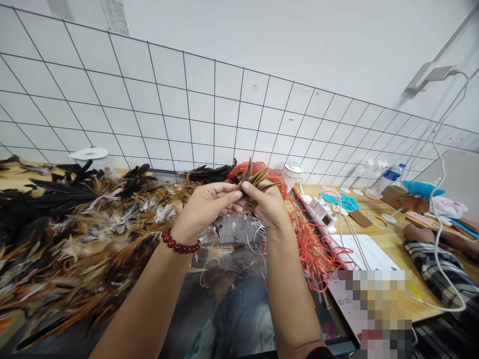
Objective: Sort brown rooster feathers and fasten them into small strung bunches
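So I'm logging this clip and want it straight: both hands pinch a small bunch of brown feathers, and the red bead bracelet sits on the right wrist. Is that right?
Not quite. The head view shows the red bead bracelet on the left wrist, not the right. The rest stands: the left hand and right hand pinch a small bunch of brown feathers together.

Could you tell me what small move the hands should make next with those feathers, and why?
Probably slide the left hand fingertips along to even the quills. Both hands pinch a small bunch of feathers between them, the tips fan out unevenly above the right hand, and the big feather pile lies just to the left.
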{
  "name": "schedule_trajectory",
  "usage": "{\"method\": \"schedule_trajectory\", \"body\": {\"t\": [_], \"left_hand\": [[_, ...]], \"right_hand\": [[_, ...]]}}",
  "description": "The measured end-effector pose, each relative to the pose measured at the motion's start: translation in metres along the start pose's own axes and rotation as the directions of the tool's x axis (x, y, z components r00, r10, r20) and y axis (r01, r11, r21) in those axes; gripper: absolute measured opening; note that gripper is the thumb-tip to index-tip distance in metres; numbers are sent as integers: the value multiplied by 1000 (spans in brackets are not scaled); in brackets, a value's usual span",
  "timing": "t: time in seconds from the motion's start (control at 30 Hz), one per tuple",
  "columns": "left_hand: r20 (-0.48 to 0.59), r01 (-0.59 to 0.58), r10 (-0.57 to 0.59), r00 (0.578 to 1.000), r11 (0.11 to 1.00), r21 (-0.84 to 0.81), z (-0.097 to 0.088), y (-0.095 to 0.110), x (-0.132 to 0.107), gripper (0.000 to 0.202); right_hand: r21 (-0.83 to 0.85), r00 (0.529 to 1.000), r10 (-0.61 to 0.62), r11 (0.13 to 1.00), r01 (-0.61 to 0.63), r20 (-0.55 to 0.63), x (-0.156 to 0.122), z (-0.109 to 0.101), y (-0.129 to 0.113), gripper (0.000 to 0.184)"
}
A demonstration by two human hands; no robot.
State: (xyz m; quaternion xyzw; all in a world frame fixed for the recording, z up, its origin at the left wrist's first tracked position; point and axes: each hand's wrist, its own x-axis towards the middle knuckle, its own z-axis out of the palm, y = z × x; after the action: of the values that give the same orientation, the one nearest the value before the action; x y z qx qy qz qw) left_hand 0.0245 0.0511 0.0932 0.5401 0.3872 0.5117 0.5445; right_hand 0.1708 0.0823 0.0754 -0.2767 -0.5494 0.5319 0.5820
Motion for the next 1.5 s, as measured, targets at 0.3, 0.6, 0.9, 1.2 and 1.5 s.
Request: {"method": "schedule_trajectory", "body": {"t": [0.3,0.6,0.9,1.2,1.5], "left_hand": [[138,-2,-33,990,970,245,-16,0,3,29],[-131,-76,68,989,996,-55,-2,-14,12,25],[-30,4,-16,999,932,-363,3,-14,13,23],[-104,-62,42,994,977,-202,5,-15,12,26],[49,-170,168,985,857,487,-8,-6,5,29]], "right_hand": [[-130,999,-41,991,40,-9,2,-5,4,21],[-225,995,-96,969,101,37,-1,-2,1,50],[-632,938,-317,701,331,141,-4,-2,3,80],[-597,948,-312,748,289,67,-1,-10,0,58],[-305,988,-90,944,124,123,2,-4,4,27]]}}
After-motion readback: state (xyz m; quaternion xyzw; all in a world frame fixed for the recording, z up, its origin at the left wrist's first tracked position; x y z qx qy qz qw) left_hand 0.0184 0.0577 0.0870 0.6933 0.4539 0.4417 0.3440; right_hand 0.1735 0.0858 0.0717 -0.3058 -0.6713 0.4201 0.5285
